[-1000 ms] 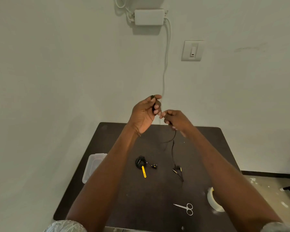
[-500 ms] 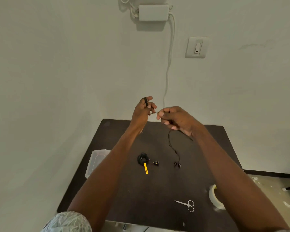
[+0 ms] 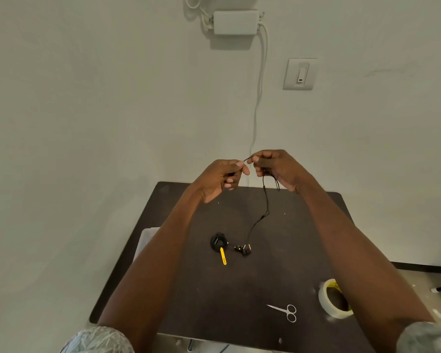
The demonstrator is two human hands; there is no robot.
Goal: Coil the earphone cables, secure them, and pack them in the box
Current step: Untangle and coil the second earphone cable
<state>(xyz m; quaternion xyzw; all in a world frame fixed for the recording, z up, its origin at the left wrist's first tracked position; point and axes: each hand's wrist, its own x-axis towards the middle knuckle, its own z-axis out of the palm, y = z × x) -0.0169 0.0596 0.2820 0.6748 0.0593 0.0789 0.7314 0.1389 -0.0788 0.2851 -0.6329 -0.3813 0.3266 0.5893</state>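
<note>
Black earphone cable hangs from right hand, long axis near vertical, earbuds down on bench. Left hand pinches upper end, right fingers curled round slack. Hands nearly touching. Box at bench's left edge.

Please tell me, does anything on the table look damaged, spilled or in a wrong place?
Nothing stands out. The scissors and tape roll lie flat on the table, a coiled earphone with a yellow tie sits mid-table, and both hands hold the black cable, whose earbuds rest on the table.
</note>
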